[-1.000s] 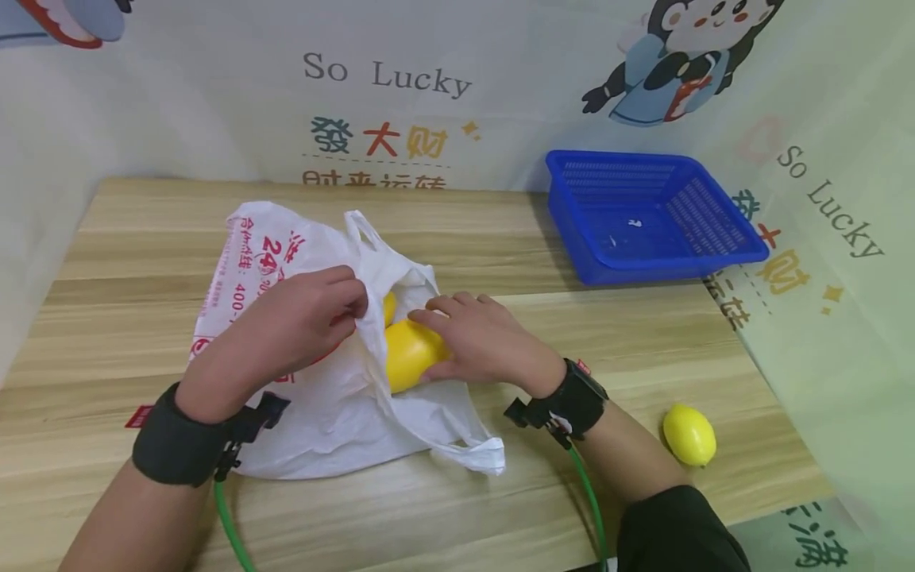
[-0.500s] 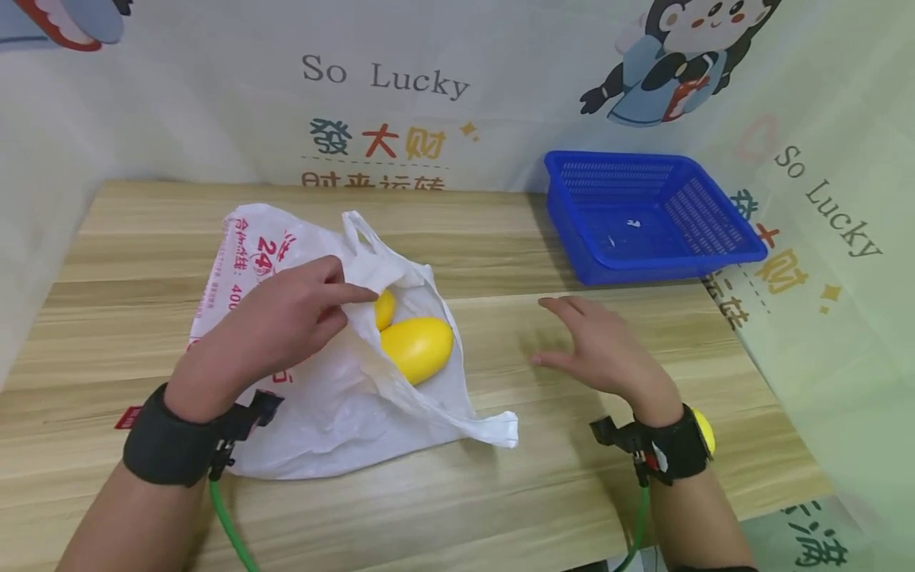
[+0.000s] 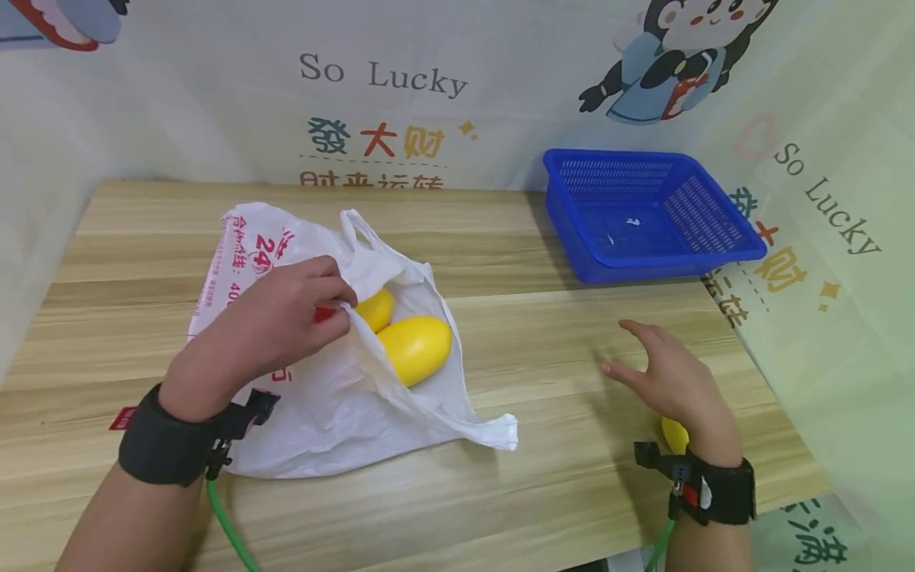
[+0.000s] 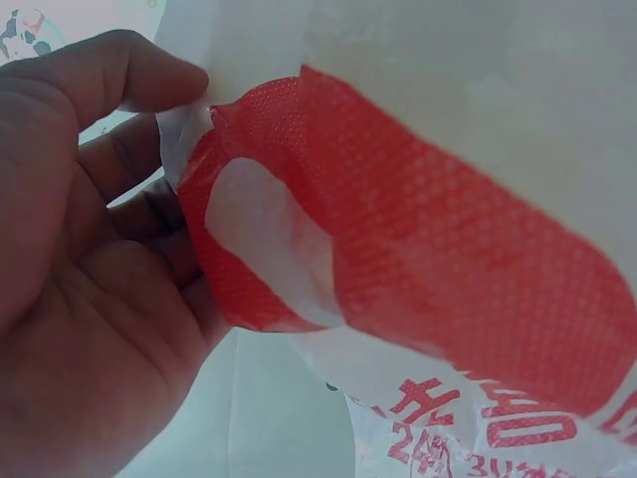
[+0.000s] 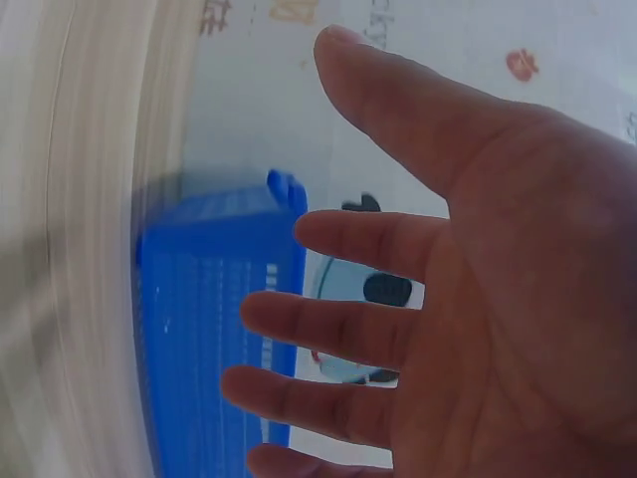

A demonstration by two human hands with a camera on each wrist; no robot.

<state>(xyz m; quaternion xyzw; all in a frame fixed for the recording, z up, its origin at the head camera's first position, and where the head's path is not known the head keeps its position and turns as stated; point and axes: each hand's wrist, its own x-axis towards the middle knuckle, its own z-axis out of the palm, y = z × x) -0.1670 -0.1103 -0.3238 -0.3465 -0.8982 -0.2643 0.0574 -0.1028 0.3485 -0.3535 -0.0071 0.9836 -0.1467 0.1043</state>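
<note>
A white plastic bag (image 3: 322, 433) with red print lies on the table, its mouth facing right. My left hand (image 3: 289, 310) pinches the edge of that mouth; in the left wrist view, thumb and fingers meet at the bag's red-printed edge (image 4: 269, 110). Inside the opening lie a large smooth yellow fruit (image 3: 416, 349), mango-like in shape, and another yellow fruit (image 3: 377, 308) partly covered by the bag. To the right, my right hand (image 3: 675, 385) hovers with fingers spread and nothing in it. Beneath its wrist a lemon (image 3: 673, 435) shows in part.
A blue plastic basket (image 3: 593, 266) stands at the table's back right; small white scraps lie on its floor. Printed cloth (image 3: 500, 95) hangs behind and to the right of the wooden table (image 3: 543, 445). Green cables trail from both wrists.
My right hand has left the large yellow fruit in the bag and moved right, over the lemon. My left hand has stayed at the bag's mouth, its index finger extending, then curling back.
</note>
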